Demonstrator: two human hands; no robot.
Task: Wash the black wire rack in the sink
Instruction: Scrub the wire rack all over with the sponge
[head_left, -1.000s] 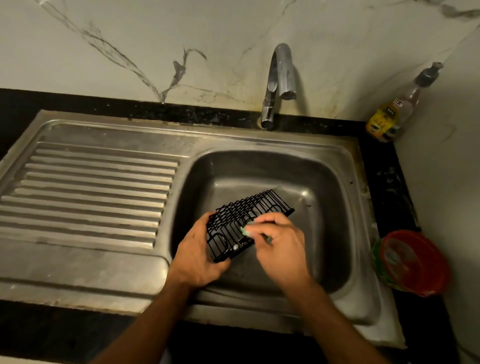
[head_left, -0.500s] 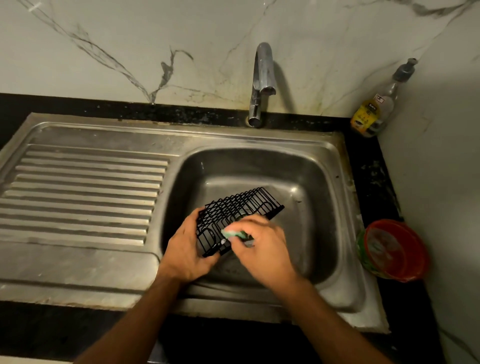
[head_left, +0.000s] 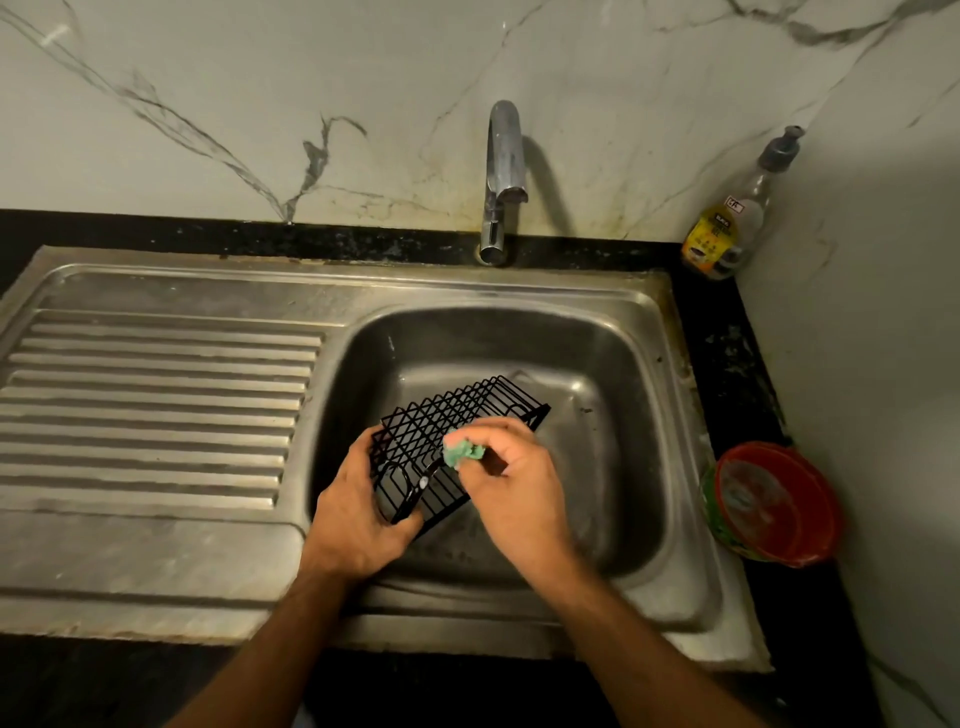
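Note:
The black wire rack (head_left: 457, 415) is held tilted inside the steel sink basin (head_left: 623, 395). My left hand (head_left: 358, 509) grips its near left end, thumb hooked over the wires. My right hand (head_left: 511, 483) pinches a green scrub pad (head_left: 461, 451) and presses it against the rack's upper edge near the middle. The rack's near right part is hidden behind my right hand. No water is running from the tap (head_left: 503, 176).
A ribbed steel drainboard (head_left: 150, 410) lies left of the basin. A soap pump bottle (head_left: 727, 223) stands in the back right corner. A red and green tub (head_left: 769, 501) sits on the black counter right of the sink, close to the wall.
My right hand has slid the green pad a little along the rack between frames. My left hand keeps its grip on the rack. The head camera has shifted slightly.

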